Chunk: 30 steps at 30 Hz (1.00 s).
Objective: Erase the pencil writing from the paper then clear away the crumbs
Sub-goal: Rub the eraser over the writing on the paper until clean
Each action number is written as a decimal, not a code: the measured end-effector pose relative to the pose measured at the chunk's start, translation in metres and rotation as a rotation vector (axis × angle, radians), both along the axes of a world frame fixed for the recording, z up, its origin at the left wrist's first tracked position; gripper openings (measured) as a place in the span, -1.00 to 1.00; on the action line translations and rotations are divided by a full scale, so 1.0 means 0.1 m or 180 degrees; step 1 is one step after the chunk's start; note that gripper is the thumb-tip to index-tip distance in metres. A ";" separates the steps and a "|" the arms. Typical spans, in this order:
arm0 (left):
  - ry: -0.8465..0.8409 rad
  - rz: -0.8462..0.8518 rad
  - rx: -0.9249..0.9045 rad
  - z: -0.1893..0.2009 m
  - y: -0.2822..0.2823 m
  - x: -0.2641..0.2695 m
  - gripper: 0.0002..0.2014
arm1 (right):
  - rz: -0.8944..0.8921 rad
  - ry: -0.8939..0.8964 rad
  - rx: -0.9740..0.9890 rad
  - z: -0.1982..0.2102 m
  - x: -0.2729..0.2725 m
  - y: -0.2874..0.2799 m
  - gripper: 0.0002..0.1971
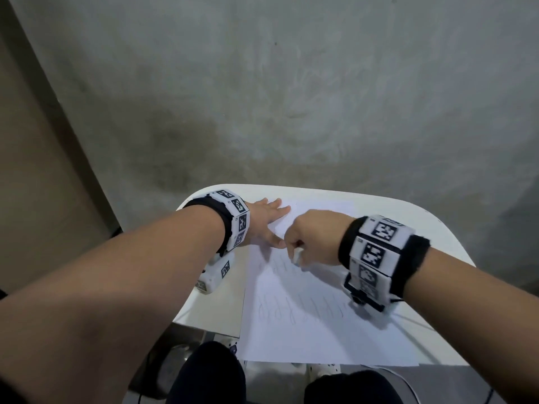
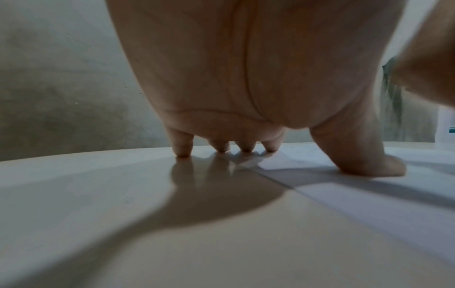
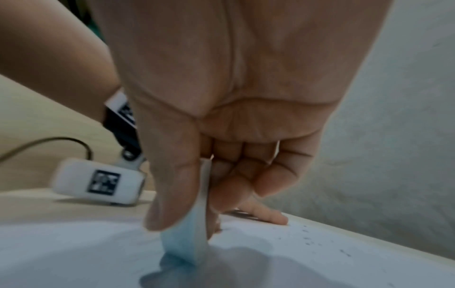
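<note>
A white sheet of paper (image 1: 320,325) with faint pencil writing (image 1: 294,312) lies on a small white table (image 1: 408,228). My left hand (image 1: 264,220) lies flat, its fingers and thumb pressing the sheet's far left corner (image 2: 283,165). My right hand (image 1: 309,237) pinches a white eraser (image 1: 297,255) between thumb and fingers. The eraser's tip (image 3: 184,245) touches the paper (image 3: 74,253) in the upper writing. Dark eraser crumbs (image 3: 312,239) are scattered on the sheet near its far edge.
The table's rounded edge (image 1: 186,202) lies just beyond my left hand, with grey concrete floor (image 1: 291,97) past it. My knees in dark trousers (image 1: 213,374) sit below the table's near edge. A cable (image 1: 408,383) trails at the lower right.
</note>
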State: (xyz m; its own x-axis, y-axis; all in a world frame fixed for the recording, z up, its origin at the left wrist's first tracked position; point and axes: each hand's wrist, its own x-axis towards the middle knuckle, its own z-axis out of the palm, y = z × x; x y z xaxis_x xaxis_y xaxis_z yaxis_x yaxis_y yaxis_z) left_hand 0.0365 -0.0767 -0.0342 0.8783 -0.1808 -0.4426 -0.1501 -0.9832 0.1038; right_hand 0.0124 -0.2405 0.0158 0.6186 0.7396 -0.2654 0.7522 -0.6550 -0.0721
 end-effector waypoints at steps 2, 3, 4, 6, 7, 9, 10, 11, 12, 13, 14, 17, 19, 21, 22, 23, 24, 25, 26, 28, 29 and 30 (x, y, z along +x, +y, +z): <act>-0.0029 -0.0030 0.0009 0.00 0.00 -0.01 -0.08 | 0.0085 0.0134 -0.0186 0.00 -0.10 -0.12 -0.87; -0.0041 -0.0038 0.0014 0.01 0.01 -0.01 -0.09 | 0.0144 0.0181 -0.0301 0.01 -0.13 -0.14 -0.88; -0.0048 -0.0036 0.0015 0.01 0.01 -0.02 -0.10 | 0.0171 0.0239 -0.0382 0.03 -0.15 -0.14 -0.89; -0.0071 -0.0021 0.0006 0.02 0.00 -0.03 -0.10 | 0.0131 0.0283 -0.0408 0.08 -0.10 -0.06 -0.89; -0.0075 -0.0009 -0.0013 0.02 0.00 -0.03 -0.10 | 0.0060 0.0204 -0.0336 0.10 -0.04 0.00 -0.89; -0.0088 0.0011 -0.0025 0.02 -0.01 -0.03 -0.11 | -0.0098 -0.0082 -0.0159 0.09 0.05 0.09 -0.87; -0.0097 0.0017 -0.0017 0.01 -0.02 -0.03 -0.11 | -0.0148 -0.0167 -0.0128 0.08 0.07 0.10 -0.86; -0.0102 0.0019 -0.0010 0.01 -0.01 -0.03 -0.11 | -0.0163 -0.0177 -0.0143 0.05 0.08 0.10 -0.86; -0.0103 0.0008 -0.0005 0.02 -0.02 -0.04 -0.10 | -0.0142 -0.0143 -0.0206 0.04 0.06 0.06 -0.86; -0.0097 -0.0003 0.0006 0.03 -0.02 -0.05 -0.10 | -0.0071 -0.0106 -0.0308 0.03 0.02 0.02 -0.86; -0.0093 -0.0016 0.0017 0.03 -0.01 -0.06 -0.11 | 0.0017 -0.0053 -0.0430 0.05 -0.03 -0.01 -0.87; -0.0103 -0.0022 0.0027 0.06 -0.01 -0.09 -0.13 | 0.0158 0.0364 -0.0825 0.15 -0.08 -0.03 -0.89; -0.0095 -0.0014 0.0035 0.06 -0.02 -0.08 -0.12 | 0.0097 0.0452 -0.0860 0.18 -0.02 0.05 -0.88; -0.0088 0.0006 0.0042 0.05 -0.03 -0.06 -0.13 | -0.0058 0.0198 -0.0478 0.15 0.08 0.12 -0.88; -0.0086 0.0023 0.0041 0.04 -0.03 -0.05 -0.13 | -0.0150 0.0093 -0.0240 0.12 0.11 0.13 -0.88; -0.0083 0.0037 0.0043 0.04 -0.03 -0.04 -0.13 | -0.0204 0.0058 -0.0094 0.09 0.12 0.11 -0.89; -0.0075 0.0034 0.0054 0.04 -0.02 -0.04 -0.12 | -0.0188 0.0076 -0.0057 0.07 0.11 0.07 -0.91; -0.0064 0.0018 0.0074 0.04 -0.02 -0.05 -0.12 | -0.0125 0.0125 -0.0116 0.06 0.08 0.01 -0.90; -0.0056 -0.0002 0.0091 0.05 -0.02 -0.06 -0.12 | -0.0041 0.0186 -0.0236 0.06 0.03 -0.04 -0.89; -0.0044 -0.0018 0.0113 0.07 -0.03 -0.07 -0.12 | 0.0091 0.0357 -0.0485 0.08 -0.07 -0.12 -0.90; -0.0038 -0.0012 0.0120 0.08 -0.03 -0.08 -0.12 | 0.0093 0.0447 -0.0574 0.10 -0.08 -0.12 -0.91; -0.0038 -0.0004 0.0114 0.09 -0.04 -0.08 -0.12 | 0.0066 0.0505 -0.0651 0.12 -0.05 -0.10 -0.90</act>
State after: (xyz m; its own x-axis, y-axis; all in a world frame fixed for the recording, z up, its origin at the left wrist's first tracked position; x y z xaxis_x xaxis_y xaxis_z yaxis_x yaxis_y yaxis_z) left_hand 0.0281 -0.0808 -0.0251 0.8833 -0.1660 -0.4385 -0.1523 -0.9861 0.0665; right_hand 0.0074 -0.2502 0.0281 0.5427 0.6726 -0.5031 0.7554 -0.6527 -0.0578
